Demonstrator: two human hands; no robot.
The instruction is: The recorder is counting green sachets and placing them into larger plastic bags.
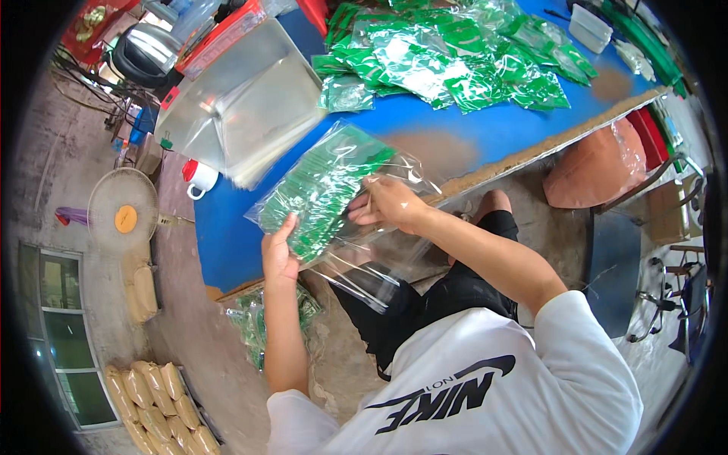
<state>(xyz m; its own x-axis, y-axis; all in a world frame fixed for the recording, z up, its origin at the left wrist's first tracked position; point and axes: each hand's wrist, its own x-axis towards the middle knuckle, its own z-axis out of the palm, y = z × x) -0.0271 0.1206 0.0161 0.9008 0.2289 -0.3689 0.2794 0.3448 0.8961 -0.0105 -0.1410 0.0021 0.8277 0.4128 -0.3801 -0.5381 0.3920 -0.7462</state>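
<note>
A clear plastic bag point(322, 182) with flat green pieces inside is held over the front edge of the blue table. At its lower left, my left hand point(280, 254) grips it, thumb on top and the other fingers hidden beneath. My right hand point(390, 203) is closed at the bag's right side, its fingertips on the loose clear plastic. Whether those fingers are inside the bag or outside I cannot tell. Loose film point(364, 280) hangs below the bag over my legs.
A pile of green-filled clear packets point(447, 57) covers the far table point(227, 243). Clear bags lie in an open box point(250, 98) at left, near a red-lidded white mug point(199, 178). A fan point(123, 216) stands left; a pink sack point(599, 167) sits right. More packets point(254, 326) lie below the table.
</note>
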